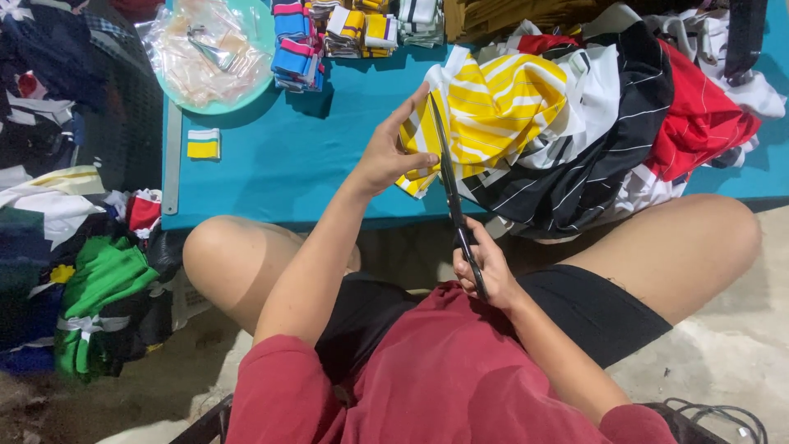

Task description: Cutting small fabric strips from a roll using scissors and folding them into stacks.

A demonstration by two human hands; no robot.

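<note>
Left hand (386, 156) pinched the yellow striped cloth (493, 107) taut, fingers closed on its edge; right hand (485, 267) gripped the scissors (452, 193), fingers through handles, blades along that edge

Sitting cross-legged at a low teal table (312, 164). Left hand (386, 156) pinching the edge of a yellow-and-white striped fabric piece (493, 107), right hand (485, 267) gripping long black scissors (452, 189), blades running up along that edge. Big heap of black pinstriped, white and red cloth (641, 123) just right of it. Farther back, stacks of folded striped strips (329, 37), a mint plate with crinkly plastic bags (209, 53). Small yellow-white scrap (203, 144) beside a grey ruler (171, 156). Green clothes (99, 296) piled on the floor, left.
</note>
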